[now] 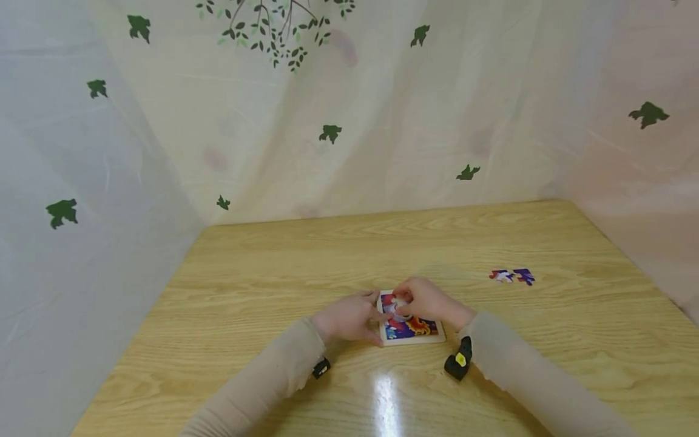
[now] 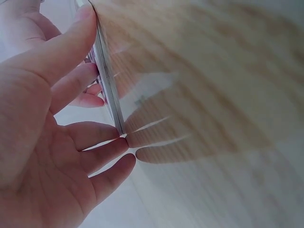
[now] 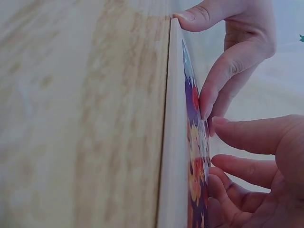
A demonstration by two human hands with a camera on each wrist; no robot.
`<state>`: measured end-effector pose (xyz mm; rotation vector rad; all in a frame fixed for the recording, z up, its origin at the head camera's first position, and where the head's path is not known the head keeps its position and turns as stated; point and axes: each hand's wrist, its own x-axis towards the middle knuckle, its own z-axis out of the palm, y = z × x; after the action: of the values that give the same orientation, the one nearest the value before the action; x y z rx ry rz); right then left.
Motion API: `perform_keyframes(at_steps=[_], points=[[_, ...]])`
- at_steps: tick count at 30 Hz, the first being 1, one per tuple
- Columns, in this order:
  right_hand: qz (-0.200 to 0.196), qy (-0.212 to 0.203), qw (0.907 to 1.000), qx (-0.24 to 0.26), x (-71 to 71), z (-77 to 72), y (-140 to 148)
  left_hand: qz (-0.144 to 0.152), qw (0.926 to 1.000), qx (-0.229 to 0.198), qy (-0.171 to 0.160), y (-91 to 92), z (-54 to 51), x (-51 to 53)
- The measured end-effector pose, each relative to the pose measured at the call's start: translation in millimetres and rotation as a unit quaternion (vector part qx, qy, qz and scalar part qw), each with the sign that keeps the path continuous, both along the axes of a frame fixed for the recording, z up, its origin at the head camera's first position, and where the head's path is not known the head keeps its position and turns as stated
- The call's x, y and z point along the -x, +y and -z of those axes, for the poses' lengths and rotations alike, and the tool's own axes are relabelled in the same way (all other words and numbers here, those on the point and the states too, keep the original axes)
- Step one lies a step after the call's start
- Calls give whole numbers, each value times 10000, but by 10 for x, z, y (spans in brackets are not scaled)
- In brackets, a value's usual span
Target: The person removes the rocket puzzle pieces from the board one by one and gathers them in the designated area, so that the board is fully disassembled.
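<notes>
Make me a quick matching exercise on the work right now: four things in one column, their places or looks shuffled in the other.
Things:
1. Left hand
2. Right hand
3. Puzzle board
4. Loose puzzle pieces

Places or looks:
A. Lying on the table, off to the right and farther away than the board
B. Over the far part of the picture, fingers bent down toward it
C. Flat, with a pale rim
D. At the board's left edge

Right pairs: 1-D, 2-B, 3-C, 4-A
</notes>
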<state>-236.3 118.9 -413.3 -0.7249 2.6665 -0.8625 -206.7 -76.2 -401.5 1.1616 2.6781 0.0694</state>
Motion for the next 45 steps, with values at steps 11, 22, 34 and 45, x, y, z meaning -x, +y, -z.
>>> perform_keyframes(at_steps=[11, 22, 34, 45], points=[[74, -66, 9999, 55, -5, 17, 12, -81, 10000, -11, -38, 1, -27, -22], [255, -238, 9994, 44, -13, 29, -26, -123, 9999, -14, -64, -2, 2, -24], [425, -160, 9988, 154, 6, 49, -54, -83, 10000, -38, 27, 18, 3, -33], [457, -469, 9961, 598, 48, 69, -53, -77, 10000, 43, 8, 24, 2, -23]])
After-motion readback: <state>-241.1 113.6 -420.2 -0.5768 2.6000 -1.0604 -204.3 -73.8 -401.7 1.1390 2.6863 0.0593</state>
